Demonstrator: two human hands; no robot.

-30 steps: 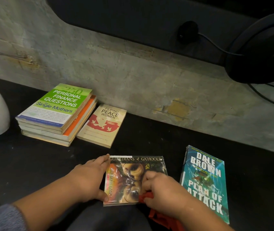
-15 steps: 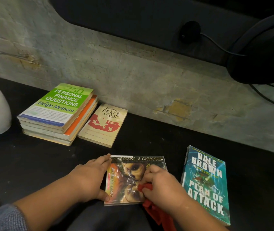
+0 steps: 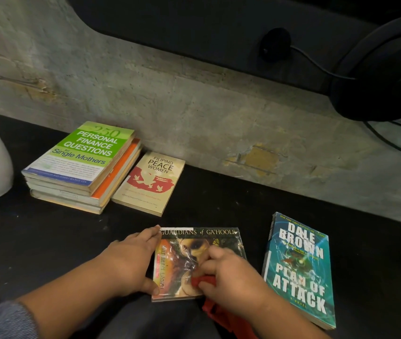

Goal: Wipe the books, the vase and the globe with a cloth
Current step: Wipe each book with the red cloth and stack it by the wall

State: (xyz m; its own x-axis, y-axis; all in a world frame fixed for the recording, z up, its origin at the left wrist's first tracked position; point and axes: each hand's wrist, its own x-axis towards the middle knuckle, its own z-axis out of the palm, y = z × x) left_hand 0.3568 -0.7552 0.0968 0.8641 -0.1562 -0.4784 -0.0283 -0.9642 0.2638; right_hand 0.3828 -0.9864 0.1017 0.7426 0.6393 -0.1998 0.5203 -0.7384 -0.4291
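One second of rubbing has carried my right hand [image 3: 233, 277], fingers curled round the crumpled red cloth [image 3: 204, 281], from the near corner to the middle of the glossy owl-cover paperback [image 3: 182, 260]. My left hand [image 3: 131, 263] still braces the spine, fingers straight. I judge the title strip beyond my fingertips unwiped. The teal paperback novel [image 3: 299, 267] waits just right of my knuckles.

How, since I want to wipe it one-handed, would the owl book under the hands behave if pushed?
Its glossy, crinkled plastic cover suggests the book would slide readily on the table; the left hand braces its left edge while the right hand holds the cloth on it. It looks thin, so probably light and slightly bendy.
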